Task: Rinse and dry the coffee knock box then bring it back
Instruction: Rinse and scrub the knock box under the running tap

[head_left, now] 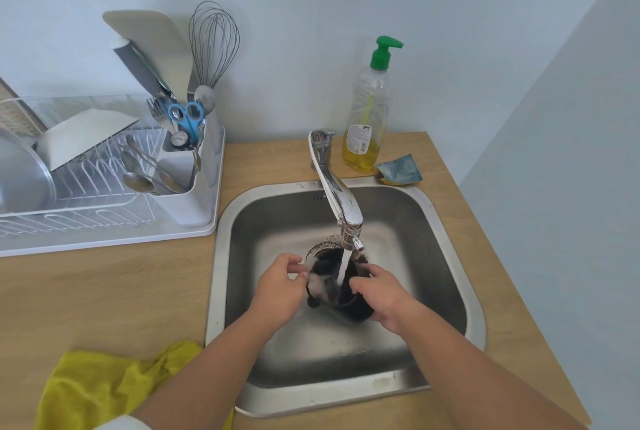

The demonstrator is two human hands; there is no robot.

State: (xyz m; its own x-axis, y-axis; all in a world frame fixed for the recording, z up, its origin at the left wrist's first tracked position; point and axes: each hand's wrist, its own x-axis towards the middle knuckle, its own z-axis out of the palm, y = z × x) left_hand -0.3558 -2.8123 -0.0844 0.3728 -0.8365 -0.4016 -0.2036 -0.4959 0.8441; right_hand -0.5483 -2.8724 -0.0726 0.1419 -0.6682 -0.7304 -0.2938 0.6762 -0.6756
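Rinsing: black round knock box (356, 310) under running chrome tap (337, 194).
Left hand (280, 285) pinches rim, right hand (379, 294) grips side; next, likely drying with crumpled yellow cloth (104, 384) left of hands.

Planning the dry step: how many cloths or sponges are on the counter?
2. Yellow cloth at front left of the counter; blue sponge behind the sink, beside the soap bottle. Others may hide in the dish rack.
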